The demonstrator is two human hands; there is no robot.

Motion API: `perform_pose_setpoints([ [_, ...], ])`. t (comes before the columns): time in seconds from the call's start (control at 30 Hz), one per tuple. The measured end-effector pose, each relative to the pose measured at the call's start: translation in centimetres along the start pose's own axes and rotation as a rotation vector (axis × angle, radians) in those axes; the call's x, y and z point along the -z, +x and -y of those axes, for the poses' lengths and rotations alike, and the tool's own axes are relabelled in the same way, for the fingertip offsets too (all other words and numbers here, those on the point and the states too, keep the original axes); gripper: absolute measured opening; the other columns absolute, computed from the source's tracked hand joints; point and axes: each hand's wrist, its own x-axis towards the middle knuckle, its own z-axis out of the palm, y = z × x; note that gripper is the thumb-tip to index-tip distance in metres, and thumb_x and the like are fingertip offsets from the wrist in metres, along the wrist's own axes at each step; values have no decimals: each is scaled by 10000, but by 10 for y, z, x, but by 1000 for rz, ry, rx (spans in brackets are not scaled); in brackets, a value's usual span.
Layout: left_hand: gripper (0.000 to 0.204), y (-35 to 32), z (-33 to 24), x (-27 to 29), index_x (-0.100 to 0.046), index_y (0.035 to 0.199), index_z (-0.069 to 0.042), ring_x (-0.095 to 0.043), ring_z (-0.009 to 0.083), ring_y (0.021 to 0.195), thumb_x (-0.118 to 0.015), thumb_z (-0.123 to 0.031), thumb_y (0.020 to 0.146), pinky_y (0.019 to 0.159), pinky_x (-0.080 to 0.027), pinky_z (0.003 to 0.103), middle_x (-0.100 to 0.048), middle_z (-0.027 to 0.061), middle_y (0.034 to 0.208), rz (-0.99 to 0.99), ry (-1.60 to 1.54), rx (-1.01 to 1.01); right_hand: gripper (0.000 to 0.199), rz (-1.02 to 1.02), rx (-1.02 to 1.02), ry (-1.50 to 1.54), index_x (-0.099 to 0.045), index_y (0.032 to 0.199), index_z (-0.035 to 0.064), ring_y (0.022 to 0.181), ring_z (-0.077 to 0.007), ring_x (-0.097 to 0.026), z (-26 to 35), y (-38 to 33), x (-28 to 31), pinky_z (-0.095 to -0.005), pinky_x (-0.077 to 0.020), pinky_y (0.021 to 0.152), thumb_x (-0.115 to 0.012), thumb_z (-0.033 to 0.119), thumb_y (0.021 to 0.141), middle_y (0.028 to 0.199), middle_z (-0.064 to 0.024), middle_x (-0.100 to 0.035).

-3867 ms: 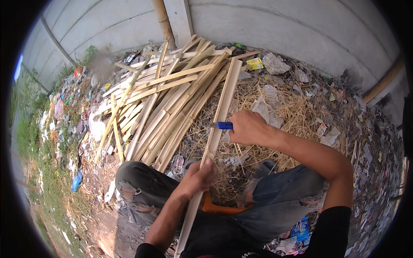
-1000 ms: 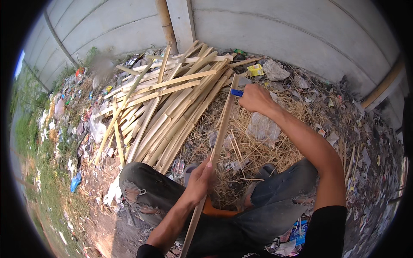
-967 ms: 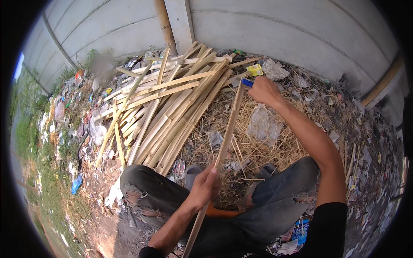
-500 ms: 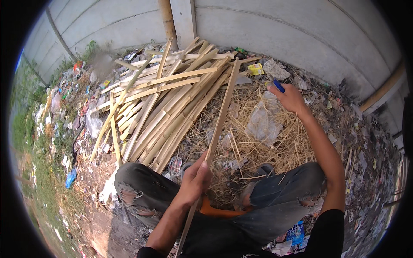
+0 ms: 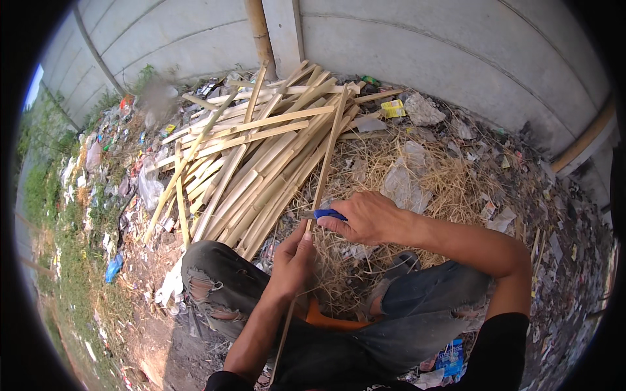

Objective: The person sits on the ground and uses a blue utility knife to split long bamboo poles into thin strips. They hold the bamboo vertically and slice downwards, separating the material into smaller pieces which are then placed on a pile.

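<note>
A long, narrow bamboo strip [image 5: 330, 146] slants across my lap and up toward the pile, with my left hand [image 5: 293, 262] closed around it and the thumb lying along it. My right hand [image 5: 372, 218] grips a blue-handled knife [image 5: 329, 214]. Its short blade lies against the strip just above my left fingers; the exact cutting edge is too small to make out. Beyond my left knee, many split bamboo strips [image 5: 261, 176] lie heaped at different angles. Curly straw-coloured shavings [image 5: 358, 166] cover the ground in front of me.
A grey panel wall [image 5: 417, 52] with a bamboo post [image 5: 261, 39] closes off the far side. Litter and grass [image 5: 85, 260] spread to the left. A broken grey chunk [image 5: 424, 109] lies near the wall. Something orange [image 5: 332, 320] sits between my legs.
My right hand has swung down and left with the knife, from over the shavings to the strip beside my left hand. The left hand still holds the strip, whose far end has shifted slightly left.
</note>
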Motion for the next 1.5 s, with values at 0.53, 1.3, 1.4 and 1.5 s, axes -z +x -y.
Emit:
perform_pose_setpoints([
  [0.53, 540, -2, 12, 0, -369, 1560, -38, -397, 8, 667, -497, -264, 1087, 586, -339, 185, -462, -94, 790, 27, 64, 27, 665, -170, 7, -68, -668, 816, 17, 624, -417, -655, -34, 1, -16, -502, -514, 606, -417, 592, 1034, 589, -205, -597],
  [1.3, 566, -16, 9, 4, -299, 1596, -88, -359, 32, 576, -477, -280, 1095, 509, -306, 197, -401, -69, 707, 198, 46, 15, 479, -602, -311, -12, -612, 1009, -3, 726, -319, -594, -96, -46, 85, -443, -457, 697, -426, 431, 1088, 820, -197, -633],
  [1.4, 582, -16, 15, 1, -289, 1597, -76, -379, 33, 594, -487, -282, 1091, 522, -323, 197, -418, -65, 720, 311, 118, -22, 454, -574, -219, 198, -614, 1017, -21, 604, -223, -516, -61, -44, 68, -374, -443, 614, -434, 389, 1097, 727, -107, -562],
  [1.5, 593, -17, 13, -7, -287, 1595, -61, -391, 32, 612, -502, -277, 1086, 537, -336, 198, -432, -65, 729, 393, 153, -63, 449, -605, -270, 182, -603, 921, -13, 535, -236, -473, -58, -48, 64, -403, -405, 556, -471, 384, 1084, 627, -109, -513],
])
